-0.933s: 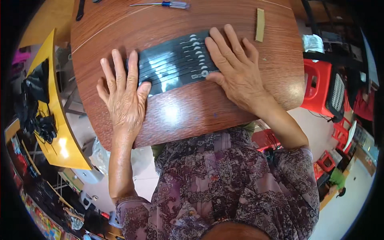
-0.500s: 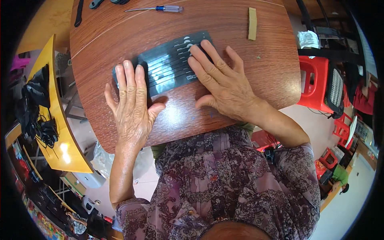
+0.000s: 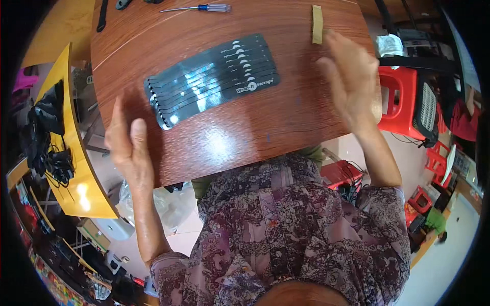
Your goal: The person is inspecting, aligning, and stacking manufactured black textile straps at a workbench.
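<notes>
A dark, glossy sheet of straps point(image 3: 201, 86) with rounded corners lies flat on the wooden table point(image 3: 204, 163), slightly tilted. Long parallel cuts run along it, with white markings toward its right end. My left hand point(image 3: 127, 150) is held edge-on at the table's left edge, apart from the sheet, its fingers stretched out and thumb apart. To the right of the sheet, my right hand point(image 3: 352, 84) is slightly blurred, fingers extended and thumb away from them. Both hands hold nothing.
At the far edge lies a screwdriver point(image 3: 217, 7) with a blue and clear handle. A yellowish strip point(image 3: 317, 24) lies beyond my right hand. Red stools point(image 3: 403, 104) stand to the right; a yellow table point(image 3: 76, 173) with black cables is on the left.
Both hands have lifted off the sheet and moved apart, the left toward the left edge, the right toward the right. The whole sheet is now uncovered.
</notes>
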{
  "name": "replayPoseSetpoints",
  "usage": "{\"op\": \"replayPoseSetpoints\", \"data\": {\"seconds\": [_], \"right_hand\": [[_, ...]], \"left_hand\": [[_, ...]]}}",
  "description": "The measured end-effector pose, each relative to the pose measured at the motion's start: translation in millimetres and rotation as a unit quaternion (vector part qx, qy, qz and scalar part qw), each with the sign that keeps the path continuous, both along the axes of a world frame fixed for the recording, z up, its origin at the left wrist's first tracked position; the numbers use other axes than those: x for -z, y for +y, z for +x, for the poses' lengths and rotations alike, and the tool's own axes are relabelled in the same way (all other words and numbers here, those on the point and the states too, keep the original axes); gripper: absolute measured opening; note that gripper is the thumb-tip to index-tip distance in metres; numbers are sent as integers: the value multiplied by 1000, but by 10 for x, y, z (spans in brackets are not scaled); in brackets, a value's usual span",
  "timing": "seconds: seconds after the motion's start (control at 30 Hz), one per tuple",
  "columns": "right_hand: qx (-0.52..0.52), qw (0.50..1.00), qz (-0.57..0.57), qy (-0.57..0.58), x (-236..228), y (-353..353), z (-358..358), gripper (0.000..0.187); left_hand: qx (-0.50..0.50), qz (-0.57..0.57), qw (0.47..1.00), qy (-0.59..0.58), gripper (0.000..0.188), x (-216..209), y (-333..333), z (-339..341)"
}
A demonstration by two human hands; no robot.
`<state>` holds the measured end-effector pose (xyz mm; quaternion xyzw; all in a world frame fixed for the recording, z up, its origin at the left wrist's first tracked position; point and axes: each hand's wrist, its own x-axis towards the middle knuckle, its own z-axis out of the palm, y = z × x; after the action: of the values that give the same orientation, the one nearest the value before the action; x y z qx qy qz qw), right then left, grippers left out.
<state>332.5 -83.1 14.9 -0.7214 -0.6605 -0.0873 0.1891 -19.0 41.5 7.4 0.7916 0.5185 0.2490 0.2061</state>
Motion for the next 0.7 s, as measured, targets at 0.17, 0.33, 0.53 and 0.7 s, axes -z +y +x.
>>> {"op": "replayPoseSetpoints", "data": {"seconds": [0.17, 0.33, 0.53, 0.7], "right_hand": [[133, 989, 68, -23, 8, 369, 306, 28], [199, 979, -32, -5, 226, 749, 204, 34], [231, 957, -68, 163, 183, 812, 216, 35], [209, 943, -68, 250, 280, 750, 407, 27]], "left_hand": [[-19, 25, 1000, -1, 34, -26, 44, 59], [21, 41, 999, -11, 30, 22, -74, 186], [31, 86, 996, -7, 30, 163, -56, 237], [30, 97, 995, 7, 29, 155, -86, 266]]}}
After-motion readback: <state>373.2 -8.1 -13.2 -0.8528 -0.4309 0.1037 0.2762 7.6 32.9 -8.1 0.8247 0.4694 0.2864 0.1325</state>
